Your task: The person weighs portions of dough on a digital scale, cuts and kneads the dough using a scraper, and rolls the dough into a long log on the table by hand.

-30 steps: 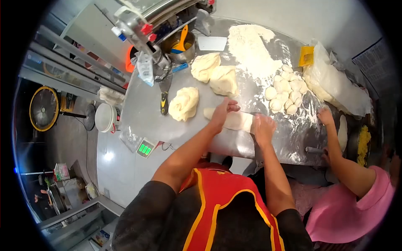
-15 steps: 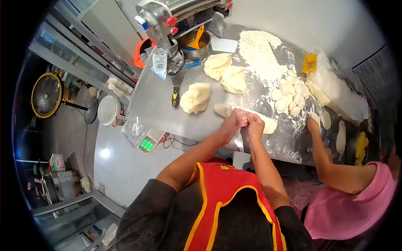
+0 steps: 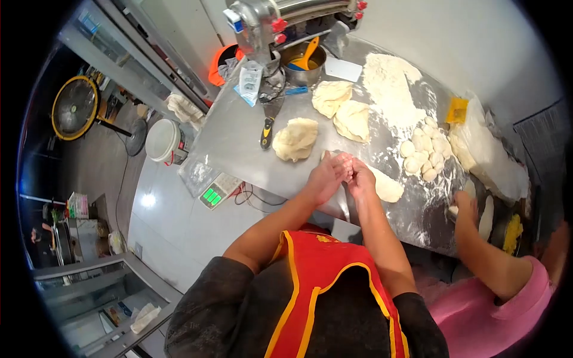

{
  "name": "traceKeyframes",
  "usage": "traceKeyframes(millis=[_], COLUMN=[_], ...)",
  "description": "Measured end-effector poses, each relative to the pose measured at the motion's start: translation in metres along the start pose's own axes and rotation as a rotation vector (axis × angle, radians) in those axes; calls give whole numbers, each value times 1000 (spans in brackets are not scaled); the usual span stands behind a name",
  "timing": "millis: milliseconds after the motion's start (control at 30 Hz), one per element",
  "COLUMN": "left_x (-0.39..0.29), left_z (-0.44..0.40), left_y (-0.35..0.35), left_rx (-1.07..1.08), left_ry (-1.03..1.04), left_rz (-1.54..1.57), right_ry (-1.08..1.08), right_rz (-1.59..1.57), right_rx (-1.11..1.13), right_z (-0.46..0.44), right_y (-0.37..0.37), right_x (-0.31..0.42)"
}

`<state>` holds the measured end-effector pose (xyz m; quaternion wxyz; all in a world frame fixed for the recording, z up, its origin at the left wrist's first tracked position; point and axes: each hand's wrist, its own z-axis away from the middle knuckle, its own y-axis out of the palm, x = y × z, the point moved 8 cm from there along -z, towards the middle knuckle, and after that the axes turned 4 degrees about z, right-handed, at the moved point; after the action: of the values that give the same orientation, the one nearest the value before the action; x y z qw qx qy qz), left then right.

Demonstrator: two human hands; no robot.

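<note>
My left hand (image 3: 329, 178) and my right hand (image 3: 361, 181) meet above a long flattened strip of dough (image 3: 388, 187). Their fingers are bent and pressed together, and whatever lies between them is hidden. The strip's right end shows beyond my right hand, while its middle is covered. A rounded dough lump (image 3: 295, 139) rests left of my hands. Farther back, two more dough lumps, one on the left (image 3: 332, 98) and one on the right (image 3: 351, 120), lie side by side.
Small dough balls (image 3: 426, 149) lie near spread flour (image 3: 391, 86). A yellow-black scraper (image 3: 267, 132), a pot (image 3: 303, 76) with an orange-handled brush and a roller machine (image 3: 316, 7) are on the left and back. At right, a co-worker's hand (image 3: 465, 206) handles dough near a plastic bag (image 3: 486, 146).
The view has shifted, so the table appears farther right and lower. My hands stay together, with the left fingers raised more. The co-worker's hand has moved nearer the table's front edge.
</note>
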<state>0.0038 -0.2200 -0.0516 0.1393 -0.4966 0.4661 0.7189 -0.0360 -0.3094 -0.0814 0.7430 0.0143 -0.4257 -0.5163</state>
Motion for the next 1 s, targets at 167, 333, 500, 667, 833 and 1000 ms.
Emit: traceKeyframes(millis=[167, 333, 500, 667, 833, 1000], left_x=[-30, -71, -88, -110, -102, -68], left_z=[6, 17, 16, 16, 20, 19], left_y=[-42, -72, -109, -115, -96, -95], left_rx=[-90, -412, -465, -419, -413, -402], left_ry=[-13, -25, -136, 62, 283, 314], left_rz=[104, 510, 7, -1157, -1444, -1498], right_ry=[-33, -75, -399, -693, -737, -1013], right_rz=[266, 385, 1097, 1573, 1519, 1587], right_rx=[120, 168, 90, 124, 232, 211], right_z=[-7, -21, -90, -64, -52, -35], right_y=[66, 124, 149, 177, 177, 175], right_x=[-3, -17, -35, -23, -11, -11])
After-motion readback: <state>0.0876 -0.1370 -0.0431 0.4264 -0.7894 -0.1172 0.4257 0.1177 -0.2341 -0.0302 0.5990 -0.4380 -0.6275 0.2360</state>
